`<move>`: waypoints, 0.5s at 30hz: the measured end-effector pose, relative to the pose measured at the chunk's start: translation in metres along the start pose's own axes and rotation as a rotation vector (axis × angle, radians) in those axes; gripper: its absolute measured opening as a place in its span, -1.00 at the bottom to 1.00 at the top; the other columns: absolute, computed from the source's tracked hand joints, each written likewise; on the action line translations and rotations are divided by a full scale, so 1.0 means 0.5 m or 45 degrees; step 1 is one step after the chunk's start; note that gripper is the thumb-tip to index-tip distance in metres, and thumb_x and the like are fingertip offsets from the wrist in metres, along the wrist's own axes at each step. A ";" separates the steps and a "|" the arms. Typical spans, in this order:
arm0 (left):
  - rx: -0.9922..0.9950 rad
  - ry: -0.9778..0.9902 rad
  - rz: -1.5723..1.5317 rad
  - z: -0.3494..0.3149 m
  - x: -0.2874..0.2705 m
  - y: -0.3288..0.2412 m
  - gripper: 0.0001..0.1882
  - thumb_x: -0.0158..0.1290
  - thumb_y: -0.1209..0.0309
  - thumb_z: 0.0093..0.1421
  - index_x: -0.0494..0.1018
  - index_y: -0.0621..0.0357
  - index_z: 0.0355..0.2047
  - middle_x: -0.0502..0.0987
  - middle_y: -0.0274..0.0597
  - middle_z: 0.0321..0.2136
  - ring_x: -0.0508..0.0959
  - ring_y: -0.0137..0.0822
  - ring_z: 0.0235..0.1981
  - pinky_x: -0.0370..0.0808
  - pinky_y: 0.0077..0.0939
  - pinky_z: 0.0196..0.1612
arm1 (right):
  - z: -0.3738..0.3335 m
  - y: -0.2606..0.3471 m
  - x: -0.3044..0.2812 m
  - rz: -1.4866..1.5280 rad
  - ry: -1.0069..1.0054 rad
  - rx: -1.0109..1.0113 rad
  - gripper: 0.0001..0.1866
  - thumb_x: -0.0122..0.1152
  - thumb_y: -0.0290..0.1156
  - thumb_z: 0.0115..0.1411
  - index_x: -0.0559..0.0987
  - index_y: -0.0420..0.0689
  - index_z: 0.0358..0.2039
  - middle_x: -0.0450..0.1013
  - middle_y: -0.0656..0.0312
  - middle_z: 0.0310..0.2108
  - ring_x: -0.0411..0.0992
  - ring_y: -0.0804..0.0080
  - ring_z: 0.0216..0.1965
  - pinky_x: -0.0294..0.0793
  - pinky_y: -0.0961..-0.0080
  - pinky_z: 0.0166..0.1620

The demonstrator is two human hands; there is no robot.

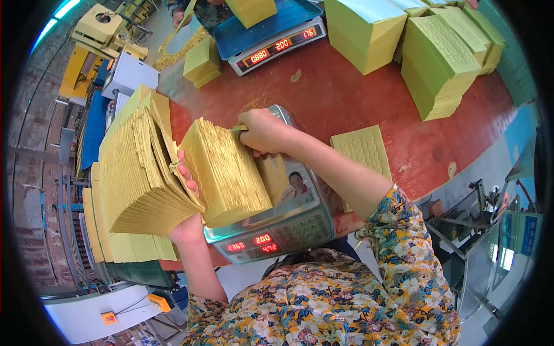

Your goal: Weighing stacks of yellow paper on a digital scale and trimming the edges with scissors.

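A thick stack of yellow paper [228,173] with rough, crinkled edges stands on the near scale [314,199]. My right hand [264,132] is closed at its far corner, pinching a small bit of yellow paper [238,127]. My left hand [187,222] is between that stack and a larger, fanned-out stack of yellow paper [138,173] on the left. Its fingers curl up along the larger stack's right side, and part of the palm is hidden beneath the sheets. A flat embossed yellow pad [362,151] lies right of the scale, partly behind my right forearm.
On the red table [323,95], another scale [271,37] with a blue tray carries a yellow stack at the back. A smaller yellow stack [202,62] sits beside it. Tall yellow stacks [441,57] stand at the back right. Another person's hand [179,17] shows at the top.
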State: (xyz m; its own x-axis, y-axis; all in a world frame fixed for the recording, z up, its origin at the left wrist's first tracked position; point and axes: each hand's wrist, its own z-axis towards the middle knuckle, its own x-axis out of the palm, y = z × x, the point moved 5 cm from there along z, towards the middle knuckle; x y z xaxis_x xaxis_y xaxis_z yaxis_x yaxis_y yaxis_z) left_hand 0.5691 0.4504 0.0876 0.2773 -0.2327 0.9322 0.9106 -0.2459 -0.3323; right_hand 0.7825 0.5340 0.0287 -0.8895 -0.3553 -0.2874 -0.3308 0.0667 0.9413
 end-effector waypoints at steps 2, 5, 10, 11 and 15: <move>0.019 0.003 0.047 -0.001 0.002 -0.003 -0.10 -0.03 -0.01 0.29 -0.21 0.09 0.45 -0.19 0.18 0.43 0.23 0.14 0.29 0.29 0.07 0.25 | -0.013 0.001 0.006 0.248 0.072 -0.026 -0.92 0.08 -0.53 0.13 0.51 -0.27 -0.40 0.49 0.19 -0.65 0.46 0.45 -0.68 0.39 0.50 -0.68; 0.025 -0.020 0.042 -0.006 0.000 -0.009 -0.12 -0.03 0.00 0.29 -0.15 0.09 0.44 -0.15 0.22 0.41 0.22 0.16 0.29 0.30 0.07 0.25 | -0.047 0.000 0.007 0.690 0.129 -0.130 -0.88 0.12 -0.46 0.19 0.49 -0.26 -0.38 0.49 0.21 -0.58 0.47 0.50 -0.63 0.41 0.58 -0.61; 0.035 0.015 0.101 -0.004 0.002 -0.014 -0.14 0.00 0.05 0.27 -0.13 0.01 0.45 -0.27 0.19 0.43 0.20 0.16 0.29 0.24 0.06 0.26 | -0.051 0.024 0.024 0.788 0.173 -0.132 -0.84 0.15 -0.40 0.24 0.47 -0.26 -0.34 0.47 0.23 -0.55 0.47 0.53 -0.59 0.42 0.60 -0.55; 0.046 0.009 0.123 -0.006 0.002 -0.009 -0.14 -0.01 0.04 0.27 -0.12 0.01 0.44 -0.26 0.20 0.43 0.20 0.17 0.29 0.24 0.06 0.25 | -0.049 0.029 0.025 0.718 0.146 -0.129 -0.84 0.15 -0.40 0.25 0.47 -0.25 -0.33 0.47 0.23 -0.56 0.47 0.55 -0.59 0.41 0.61 -0.55; 0.070 -0.009 0.144 -0.010 -0.002 -0.014 -0.14 -0.01 0.01 0.27 -0.10 0.02 0.44 -0.24 0.22 0.42 0.21 0.18 0.28 0.25 0.08 0.24 | -0.037 0.036 0.031 0.549 0.067 -0.164 -0.83 0.14 -0.38 0.27 0.47 -0.24 -0.31 0.45 0.26 -0.57 0.45 0.56 -0.59 0.37 0.62 -0.56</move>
State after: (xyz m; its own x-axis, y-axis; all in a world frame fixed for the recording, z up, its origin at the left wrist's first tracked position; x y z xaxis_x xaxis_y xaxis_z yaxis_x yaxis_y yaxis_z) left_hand 0.5611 0.4477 0.0882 0.3809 -0.2492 0.8904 0.8890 -0.1662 -0.4268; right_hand 0.7687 0.5124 0.0447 -0.9191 -0.3674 0.1420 0.1112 0.1040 0.9884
